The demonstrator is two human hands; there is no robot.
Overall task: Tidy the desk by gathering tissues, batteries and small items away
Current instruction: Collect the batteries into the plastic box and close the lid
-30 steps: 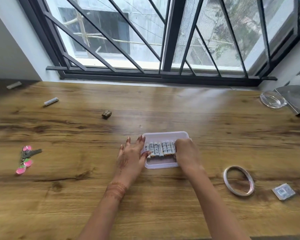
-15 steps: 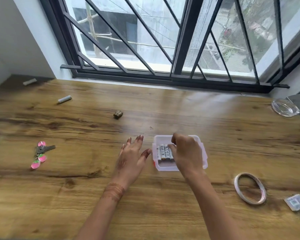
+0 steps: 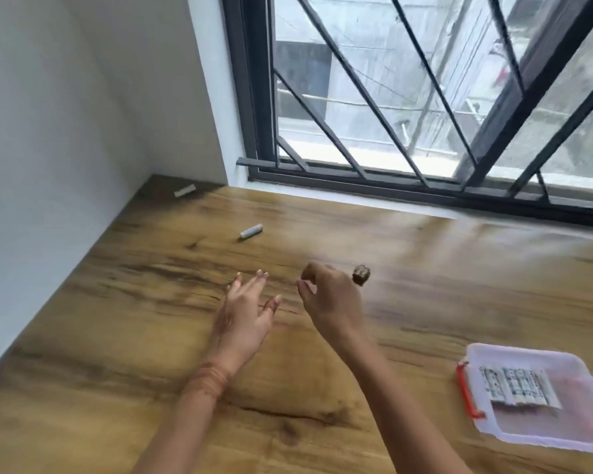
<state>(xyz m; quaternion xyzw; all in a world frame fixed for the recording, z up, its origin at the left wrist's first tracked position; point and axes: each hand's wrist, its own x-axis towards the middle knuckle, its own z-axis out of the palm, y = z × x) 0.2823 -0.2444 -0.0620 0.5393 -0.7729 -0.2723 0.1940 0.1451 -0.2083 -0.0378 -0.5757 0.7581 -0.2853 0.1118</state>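
Left hand [image 3: 245, 314] spread open over brown wood-grain desk [image 3: 459, 289], right hand [image 3: 329, 299] curled, blur hides any pinch, both likely reaching toward loose white cylindrical battery [image 3: 250, 231] ahead, meant for clear plastic red-latched box [image 3: 514, 351] of batteries at near right.

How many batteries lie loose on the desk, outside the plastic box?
2. The nearer battery lies beyond the left hand. The far battery lies in the corner by the wall. More may lie out of view.
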